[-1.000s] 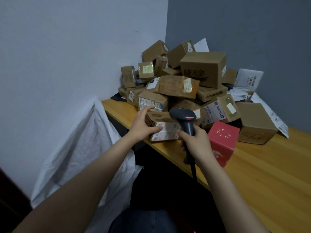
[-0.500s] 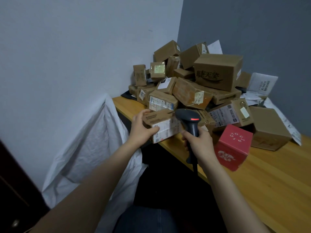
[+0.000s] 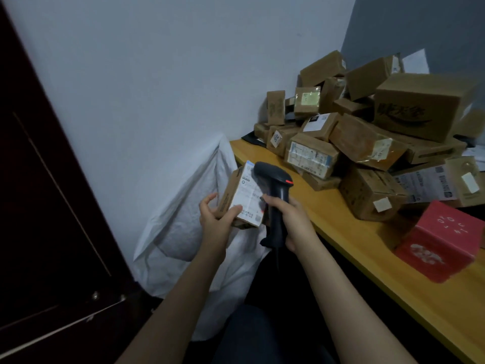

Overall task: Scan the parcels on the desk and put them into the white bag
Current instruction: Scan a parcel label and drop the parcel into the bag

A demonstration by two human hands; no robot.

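Parcel [image 3: 241, 200]: a small cardboard box, its white printed label turned up toward the camera, held clear of the desk [image 3: 354, 245] just past its left end. The left hand [image 3: 215, 219] grips the lower end, with the thumb pressed on the label face and the fingers curled round the brown side. The box looks light and stiff, an easy one-handed carry. Its taped skin may be a little slick, so a hold across the narrow sides, clear of the barcode, seems soundest.

The right hand [image 3: 291, 222] is wrapped round the handle of the scanner [image 3: 275, 185]. The scanner's head sits close over the label with a red light showing, but I cannot tell if it touches.

The white bag [image 3: 189, 219] slumps against the wall at that same left end of the desk, lower than the desktop. On the desk, toward its far side, lies a heap of other parcels [image 3: 367, 143]. A red box [image 3: 441, 243] stands near the desk's front edge.
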